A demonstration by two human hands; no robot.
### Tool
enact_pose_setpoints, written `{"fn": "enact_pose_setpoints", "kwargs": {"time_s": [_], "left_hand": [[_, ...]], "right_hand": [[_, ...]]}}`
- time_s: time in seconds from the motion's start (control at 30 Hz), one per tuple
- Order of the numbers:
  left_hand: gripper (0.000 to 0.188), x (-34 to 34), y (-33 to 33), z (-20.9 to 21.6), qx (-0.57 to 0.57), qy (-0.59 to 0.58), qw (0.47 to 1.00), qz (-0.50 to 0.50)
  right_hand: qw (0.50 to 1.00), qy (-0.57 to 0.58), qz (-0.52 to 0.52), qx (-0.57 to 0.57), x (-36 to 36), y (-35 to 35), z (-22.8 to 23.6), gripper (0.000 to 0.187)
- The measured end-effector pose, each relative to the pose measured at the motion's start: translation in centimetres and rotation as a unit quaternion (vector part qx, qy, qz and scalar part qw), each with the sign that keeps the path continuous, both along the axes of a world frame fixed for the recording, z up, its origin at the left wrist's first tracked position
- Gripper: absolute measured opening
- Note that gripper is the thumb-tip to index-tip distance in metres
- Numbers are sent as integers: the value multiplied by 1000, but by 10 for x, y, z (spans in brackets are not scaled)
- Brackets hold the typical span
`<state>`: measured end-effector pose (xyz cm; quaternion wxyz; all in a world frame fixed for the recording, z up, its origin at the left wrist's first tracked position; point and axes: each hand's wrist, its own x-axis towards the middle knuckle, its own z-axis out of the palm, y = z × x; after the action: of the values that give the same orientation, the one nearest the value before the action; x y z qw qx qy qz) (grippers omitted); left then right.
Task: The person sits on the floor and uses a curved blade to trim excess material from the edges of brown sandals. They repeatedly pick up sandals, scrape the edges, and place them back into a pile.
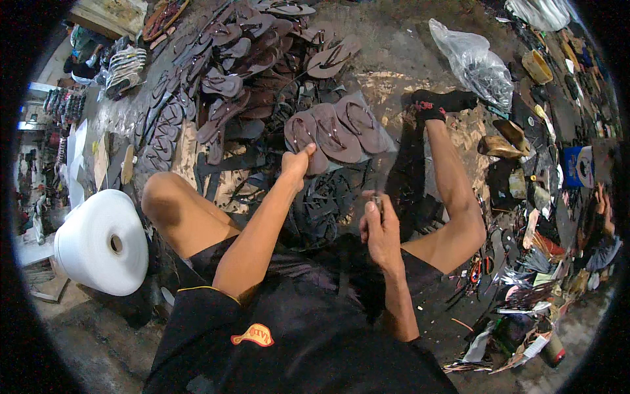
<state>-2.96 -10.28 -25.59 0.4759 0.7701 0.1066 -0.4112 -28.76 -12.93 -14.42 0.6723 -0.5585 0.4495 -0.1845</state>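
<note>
My left hand (298, 165) is closed on the near end of a brown flip-flop (300, 128), its thumb on top and its other fingers mostly hidden. Beside that one, a middle flip-flop (336, 136) and a right-hand flip-flop (361, 121) lie side by side on a thin grey sheet (384, 139). Nearer to me and to the right, my right hand (382, 235) is closed, thumb up, around a small metallic thing (377, 199). Most of that small thing is hidden, so its kind cannot be made out.
A heap of brown flip-flops (230, 85) spreads across the far left. Dark scraps (321, 200) cover the floor between my legs. A big white roll (105, 243) stands at left. To the right are a clear plastic bag (469, 59), wooden shoe lasts (502, 144) and strewn offcuts (538, 289).
</note>
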Motion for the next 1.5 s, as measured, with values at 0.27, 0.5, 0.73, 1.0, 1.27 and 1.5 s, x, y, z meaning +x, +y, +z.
{"fn": "enact_pose_setpoints", "kwargs": {"time_s": [0.27,0.5,0.73,1.0,1.27,1.5], "left_hand": [[62,1,2,6,-18,84,996,-27],[44,-1,8,10,-69,87,993,-27],[42,-10,12,10,-96,143,984,47],[40,3,13,19,-162,223,958,80],[40,11,4,27,-126,204,966,92],[41,12,12,11,-137,203,966,80]], "right_hand": [[964,200,174,-4,15,-4,-16,48],[952,205,224,-42,40,-29,-52,58],[920,265,267,-109,78,-52,-132,67],[894,186,176,-368,121,-39,-226,35],[909,82,71,-402,147,-82,-276,40],[907,160,136,-365,174,-93,-246,42]]}}
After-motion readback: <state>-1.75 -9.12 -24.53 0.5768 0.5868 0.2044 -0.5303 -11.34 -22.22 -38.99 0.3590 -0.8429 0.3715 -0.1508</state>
